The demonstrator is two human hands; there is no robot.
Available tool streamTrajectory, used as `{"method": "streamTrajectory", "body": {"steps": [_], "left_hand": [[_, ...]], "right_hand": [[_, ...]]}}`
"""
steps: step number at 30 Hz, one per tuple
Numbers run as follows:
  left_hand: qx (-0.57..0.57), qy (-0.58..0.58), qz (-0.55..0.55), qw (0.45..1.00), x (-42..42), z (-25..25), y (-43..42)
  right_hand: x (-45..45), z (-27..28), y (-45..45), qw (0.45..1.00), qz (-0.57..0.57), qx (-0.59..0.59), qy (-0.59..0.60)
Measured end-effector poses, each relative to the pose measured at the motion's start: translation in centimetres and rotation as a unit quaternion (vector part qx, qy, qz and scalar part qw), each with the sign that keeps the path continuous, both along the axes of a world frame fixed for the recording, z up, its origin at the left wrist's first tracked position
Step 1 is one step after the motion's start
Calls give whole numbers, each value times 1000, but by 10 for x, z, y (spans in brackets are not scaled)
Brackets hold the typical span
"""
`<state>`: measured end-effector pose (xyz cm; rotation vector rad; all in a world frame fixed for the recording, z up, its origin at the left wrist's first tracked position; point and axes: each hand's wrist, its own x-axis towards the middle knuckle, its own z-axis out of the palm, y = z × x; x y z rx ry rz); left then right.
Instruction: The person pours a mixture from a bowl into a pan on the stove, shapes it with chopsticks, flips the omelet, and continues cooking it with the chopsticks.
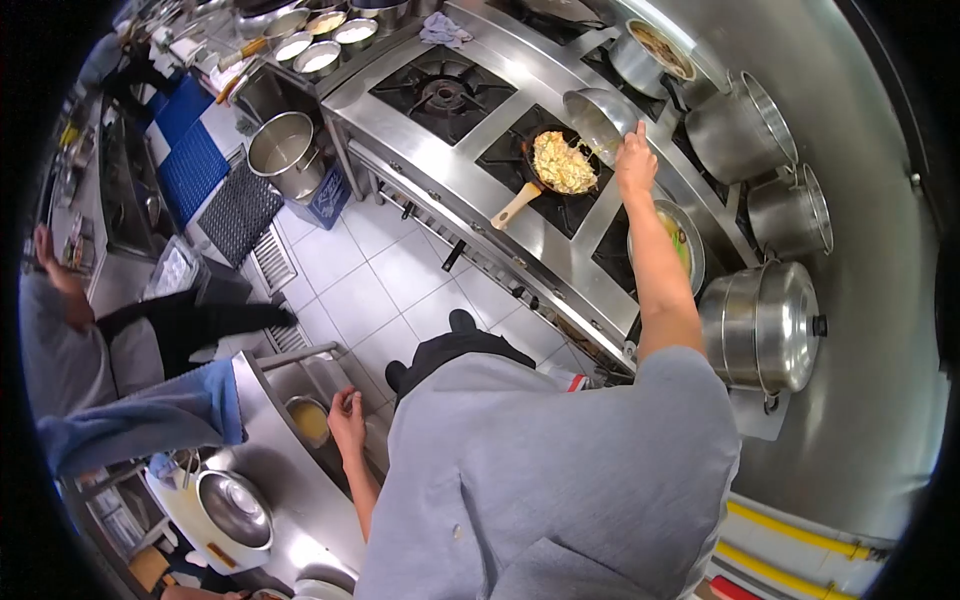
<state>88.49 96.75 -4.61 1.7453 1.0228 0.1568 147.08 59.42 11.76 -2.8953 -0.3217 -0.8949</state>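
Observation:
My right hand (635, 163) is closed on the rim of a metal bowl (598, 118), which is tipped over the right edge of a frying pan. The black frying pan (527, 148) has a light wooden handle (516, 206) and sits on a burner. A chunky, yellowish egg-like mixture (563, 163) fills much of it. Low on my left side, my left hand (347, 420) hangs with loosely bent fingers and nothing visible in it. It is close to a container of yellow liquid (310, 422) beside the steel counter.
Large steel pots (740, 130) and a lidded pot (765, 325) line the back of the stove (460, 150). A wide pan (690, 240) lies under my right forearm. Another person (70, 340) is at the left. A tall pot (285, 155) stands on a blue crate (325, 200).

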Motion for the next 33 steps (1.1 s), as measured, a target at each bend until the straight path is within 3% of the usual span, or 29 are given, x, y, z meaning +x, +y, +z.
{"method": "streamTrajectory", "body": {"steps": [3,8,12,23,28,33], "left_hand": [[-44,67,-7,997,6,0,-1],[-21,8,-47,999,16,1,0],[18,22,-31,999,21,27,2],[-6,22,-77,997,41,3,2],[2,9,-104,995,67,2,6],[39,45,-165,984,104,-7,7]], "right_hand": [[-3,-4,7,1000,-18,-11,2],[-2,-29,28,997,-9,-1,83],[-24,-12,29,995,-13,39,93],[-54,-26,54,990,-49,125,49],[-46,-20,34,989,-29,136,45],[-29,-30,-7,995,-12,75,60]]}}
